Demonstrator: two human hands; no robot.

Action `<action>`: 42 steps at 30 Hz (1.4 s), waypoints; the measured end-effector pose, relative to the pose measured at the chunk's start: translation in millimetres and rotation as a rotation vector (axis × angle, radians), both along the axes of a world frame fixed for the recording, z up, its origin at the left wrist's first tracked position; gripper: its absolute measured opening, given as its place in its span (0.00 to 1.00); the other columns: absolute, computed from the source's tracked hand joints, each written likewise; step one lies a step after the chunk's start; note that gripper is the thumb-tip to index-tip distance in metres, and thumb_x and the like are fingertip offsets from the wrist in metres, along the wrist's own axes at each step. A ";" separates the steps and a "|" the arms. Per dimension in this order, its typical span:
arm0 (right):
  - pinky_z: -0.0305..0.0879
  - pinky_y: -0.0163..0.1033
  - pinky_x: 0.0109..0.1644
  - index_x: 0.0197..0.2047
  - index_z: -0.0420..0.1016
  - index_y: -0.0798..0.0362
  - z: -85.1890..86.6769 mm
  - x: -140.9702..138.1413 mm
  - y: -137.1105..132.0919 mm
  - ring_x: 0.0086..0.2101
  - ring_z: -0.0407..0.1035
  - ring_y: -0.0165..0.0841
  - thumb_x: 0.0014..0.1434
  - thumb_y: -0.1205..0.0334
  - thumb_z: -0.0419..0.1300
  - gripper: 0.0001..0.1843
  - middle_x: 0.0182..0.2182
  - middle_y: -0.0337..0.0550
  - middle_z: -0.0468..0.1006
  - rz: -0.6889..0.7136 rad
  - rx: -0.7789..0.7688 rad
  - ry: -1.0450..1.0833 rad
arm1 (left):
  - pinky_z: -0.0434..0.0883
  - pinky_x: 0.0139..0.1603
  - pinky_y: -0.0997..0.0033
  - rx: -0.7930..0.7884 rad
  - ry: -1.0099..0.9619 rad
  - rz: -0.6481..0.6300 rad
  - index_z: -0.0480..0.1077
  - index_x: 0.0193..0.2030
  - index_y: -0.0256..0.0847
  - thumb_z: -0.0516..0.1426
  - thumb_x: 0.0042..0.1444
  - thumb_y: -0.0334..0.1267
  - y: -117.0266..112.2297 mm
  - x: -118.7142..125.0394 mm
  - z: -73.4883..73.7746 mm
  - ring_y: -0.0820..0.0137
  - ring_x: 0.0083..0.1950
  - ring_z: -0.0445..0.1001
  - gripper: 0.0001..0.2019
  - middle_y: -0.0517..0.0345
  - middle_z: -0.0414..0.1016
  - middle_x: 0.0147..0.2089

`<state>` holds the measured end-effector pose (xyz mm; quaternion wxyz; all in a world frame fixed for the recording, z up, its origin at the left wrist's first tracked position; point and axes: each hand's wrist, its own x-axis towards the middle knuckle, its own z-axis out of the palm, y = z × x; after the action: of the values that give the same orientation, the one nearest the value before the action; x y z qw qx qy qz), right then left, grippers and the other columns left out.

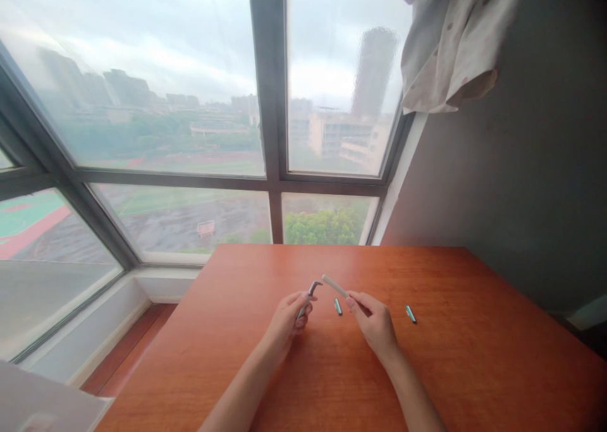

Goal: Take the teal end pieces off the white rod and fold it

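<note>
Reddish wooden table [474,356] pushed up to a big window [156,103], hazy city outside. Grey wall [545,166] on the right, with a pale cloth [450,46] hanging at the top corner.

From my feed, both hands are up over the middle of the table, close together and slightly raised off the wood.

- Left hand [287,321]: fingers curled round the lower end of a grey hooked piece [313,288], clenched on it, with the bent head poking up and to the right. The forearm comes in from the bottom centre and the wrist is roughly straight.
- Right hand [374,324]: thumb and forefinger pinch the near end of a pale stick [334,285]. The far end points up-left and almost meets the hook's head (I can't tell whether they touch). The other fingers are loosely folded.

Handling, my read: both pieces look small, light and stiff, probably plastic or thin metal. Smooth enough to twist in a pinch, so I'd grip the grey one on the shank below the bend and the stick near its end, not mid-span.

On the wood there's one teal piece [337,306] between the hands, just below the stick, and a second teal piece [410,314] right of the right hand, clear of it. Both lie flat (too small to identify).
</note>
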<state>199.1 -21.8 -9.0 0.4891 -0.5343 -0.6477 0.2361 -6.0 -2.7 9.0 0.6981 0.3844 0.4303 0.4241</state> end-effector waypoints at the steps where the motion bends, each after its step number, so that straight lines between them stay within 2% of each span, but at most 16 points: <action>1: 0.68 0.35 0.35 0.40 0.81 0.54 0.7 -0.8 -0.5 0.31 0.73 0.36 0.62 0.49 0.53 0.21 0.30 0.46 0.80 0.010 -0.001 0.007 | 0.40 0.17 0.80 -0.003 0.005 -0.007 0.70 0.33 0.37 0.60 0.47 0.54 -0.2 0.3 0.1 0.84 0.16 0.48 0.19 0.68 0.60 0.23; 4: 0.68 0.35 0.36 0.40 0.81 0.55 0.9 -2.2 -0.9 0.32 0.73 0.36 0.63 0.49 0.53 0.21 0.30 0.46 0.80 0.034 -0.013 0.009 | 0.39 0.17 0.79 -0.010 0.007 -0.040 0.70 0.31 0.36 0.61 0.47 0.53 -2.3 1.3 1.9 0.84 0.16 0.48 0.19 0.67 0.61 0.23; 11: 0.68 0.36 0.36 0.41 0.81 0.55 -3.1 -0.8 1.4 0.32 0.73 0.37 0.62 0.48 0.53 0.21 0.31 0.47 0.80 -0.037 -0.024 0.016 | 0.40 0.17 0.81 -0.004 -0.077 -0.022 0.69 0.32 0.36 0.61 0.48 0.52 -1.0 -0.6 -0.3 0.84 0.17 0.48 0.18 0.68 0.60 0.23; 19: 0.64 0.33 0.32 0.30 0.79 0.56 7.7 -7.1 -4.2 0.28 0.69 0.34 0.63 0.48 0.52 0.23 0.24 0.42 0.75 0.062 -0.062 0.061 | 0.45 0.18 0.80 0.145 0.092 0.068 0.70 0.33 0.37 0.61 0.47 0.55 -1.3 3.1 -2.1 0.82 0.18 0.53 0.20 0.66 0.64 0.24; 24: 0.66 0.34 0.35 0.34 0.80 0.55 4.3 -6.5 -2.8 0.30 0.71 0.35 0.63 0.51 0.53 0.19 0.27 0.43 0.78 0.069 -0.045 0.089 | 0.48 0.19 0.78 0.212 0.155 0.112 0.71 0.33 0.37 0.61 0.46 0.55 2.1 2.0 -5.8 0.80 0.19 0.55 0.21 0.65 0.66 0.24; 29: 0.67 0.35 0.38 0.37 0.81 0.53 -1.9 -5.2 0.1 0.34 0.73 0.36 0.63 0.53 0.54 0.17 0.32 0.46 0.80 -0.001 0.020 -0.041 | 0.49 0.19 0.79 0.228 0.130 0.115 0.70 0.35 0.38 0.60 0.48 0.53 3.9 1.3 -10.8 0.79 0.20 0.55 0.18 0.65 0.67 0.26; 42: 0.66 0.33 0.37 0.40 0.81 0.50 -10.0 -1.3 1.6 0.30 0.73 0.34 0.63 0.54 0.54 0.16 0.30 0.44 0.79 -0.151 0.073 -0.261 | 0.52 0.21 0.78 0.193 0.137 0.091 0.73 0.42 0.35 0.61 0.48 0.51 7.3 -1.5 -22.5 0.78 0.22 0.57 0.21 0.63 0.65 0.26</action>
<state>197.7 -20.2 -18.9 0.4362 -0.5896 -0.6718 0.1037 -7.5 4.5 -13.5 0.6068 0.4578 0.4512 0.4676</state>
